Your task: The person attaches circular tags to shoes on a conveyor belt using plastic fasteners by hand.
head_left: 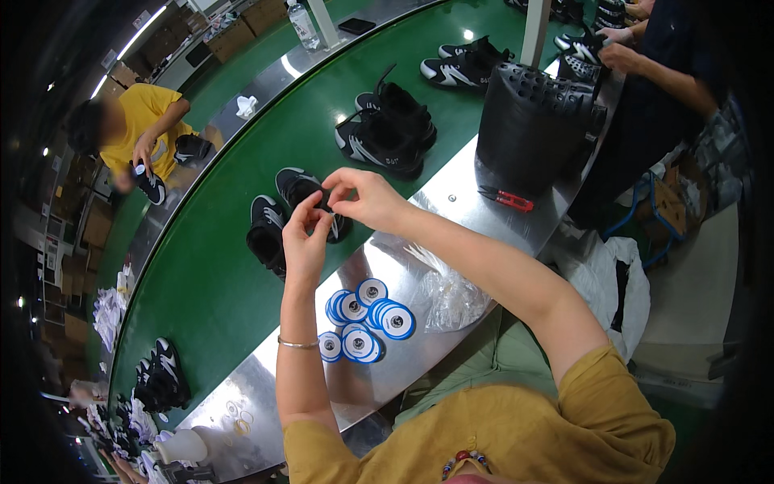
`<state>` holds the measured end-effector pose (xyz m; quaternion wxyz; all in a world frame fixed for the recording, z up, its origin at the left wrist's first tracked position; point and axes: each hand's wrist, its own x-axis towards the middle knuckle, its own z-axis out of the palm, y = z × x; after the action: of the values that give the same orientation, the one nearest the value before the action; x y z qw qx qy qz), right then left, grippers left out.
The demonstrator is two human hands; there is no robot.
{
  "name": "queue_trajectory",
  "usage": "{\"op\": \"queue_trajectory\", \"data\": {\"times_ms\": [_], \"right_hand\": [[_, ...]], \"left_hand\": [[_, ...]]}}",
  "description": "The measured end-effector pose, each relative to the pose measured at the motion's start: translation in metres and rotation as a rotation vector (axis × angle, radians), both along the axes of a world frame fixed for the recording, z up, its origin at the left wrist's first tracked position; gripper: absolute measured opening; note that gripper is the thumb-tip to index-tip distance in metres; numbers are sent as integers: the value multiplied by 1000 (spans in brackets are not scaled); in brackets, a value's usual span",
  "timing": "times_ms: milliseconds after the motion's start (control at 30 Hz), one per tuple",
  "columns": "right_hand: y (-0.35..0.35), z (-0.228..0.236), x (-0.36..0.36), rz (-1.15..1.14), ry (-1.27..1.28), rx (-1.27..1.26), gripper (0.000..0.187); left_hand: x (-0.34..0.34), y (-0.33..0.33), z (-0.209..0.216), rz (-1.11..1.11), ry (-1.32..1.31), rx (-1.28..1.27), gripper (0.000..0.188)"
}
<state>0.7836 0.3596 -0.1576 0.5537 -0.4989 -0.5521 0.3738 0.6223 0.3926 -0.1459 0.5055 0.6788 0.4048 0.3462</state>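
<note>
My left hand [305, 239] and my right hand [368, 198] are raised close together over the edge of the green belt. Thumb and fingertips are pinched on each; whatever lies between them is too small to make out. Behind and below them on the belt is a pair of black sneakers with white and grey trim, a left one [265, 231] and a right one [297, 184] partly hidden by my hands. Nearer me on the metal ledge lie several round white tags with blue rims [359, 343]. Beside them sits a clear plastic bag [451, 298] with thin white strips sticking out.
More black sneakers [387, 133] stand along the green belt [218, 181]. A black bin [528, 121] and red-handled cutters [508, 199] are to the right. A white cup [181, 446] stands lower left. Co-workers handle shoes across the belt [145, 153] and at far right.
</note>
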Motion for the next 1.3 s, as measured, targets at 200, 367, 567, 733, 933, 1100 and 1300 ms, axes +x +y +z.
{"op": "queue_trajectory", "data": {"times_ms": [200, 367, 567, 733, 933, 1100, 1300], "right_hand": [[-21, 6, 48, -187, 53, -74, 18], [-55, 0, 74, -248, -151, -140, 15], [-87, -2, 88, -228, -444, -283, 13], [-89, -10, 65, -109, -812, -255, 8], [-83, -25, 47, -92, -987, -367, 15], [-82, -26, 57, -77, -466, -449, 11], [-84, -32, 57, -144, 0, -418, 9]], "left_hand": [[-5, -4, 4, 6, 64, 28, 18], [-22, -2, -1, 181, 23, 78, 10], [-21, -19, 5, 393, 317, 461, 10], [26, -87, 7, -59, 283, 692, 12], [50, -140, -11, -307, 393, 653, 21], [56, -154, -15, -370, 455, 722, 29], [56, -158, -25, -387, 434, 690, 27]]}}
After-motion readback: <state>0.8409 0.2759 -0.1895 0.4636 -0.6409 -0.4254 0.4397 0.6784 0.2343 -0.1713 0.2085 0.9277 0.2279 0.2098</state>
